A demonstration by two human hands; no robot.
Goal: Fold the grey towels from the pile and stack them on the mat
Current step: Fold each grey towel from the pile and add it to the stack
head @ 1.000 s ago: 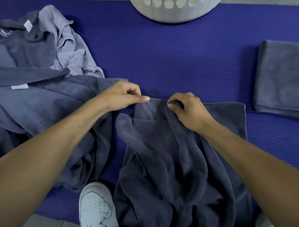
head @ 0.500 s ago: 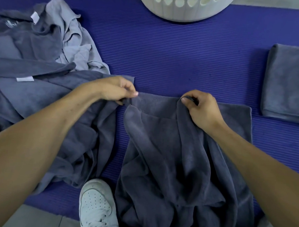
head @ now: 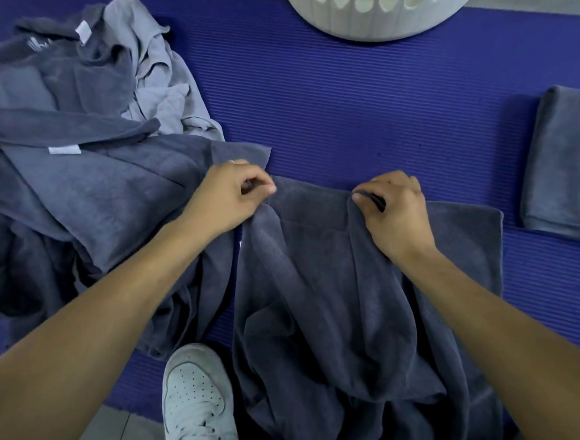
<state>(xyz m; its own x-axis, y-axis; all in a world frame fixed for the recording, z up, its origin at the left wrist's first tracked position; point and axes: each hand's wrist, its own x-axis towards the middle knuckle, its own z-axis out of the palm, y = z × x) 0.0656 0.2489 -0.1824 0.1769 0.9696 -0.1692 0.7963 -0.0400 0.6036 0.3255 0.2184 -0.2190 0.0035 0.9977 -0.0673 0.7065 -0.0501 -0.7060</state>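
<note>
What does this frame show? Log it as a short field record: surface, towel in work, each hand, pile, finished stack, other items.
surface: ribbed blue mat
towel in work: dark grey towel, far edge on the mat, near part bunched and rumpled toward the person
left hand: pinching the towel's far edge near its left corner
right hand: gripping the same edge further right
pile: unfolded grey towels, left side of the mat
finished stack: folded towel at the right edge
other items: white basket at the top; white shoe
</note>
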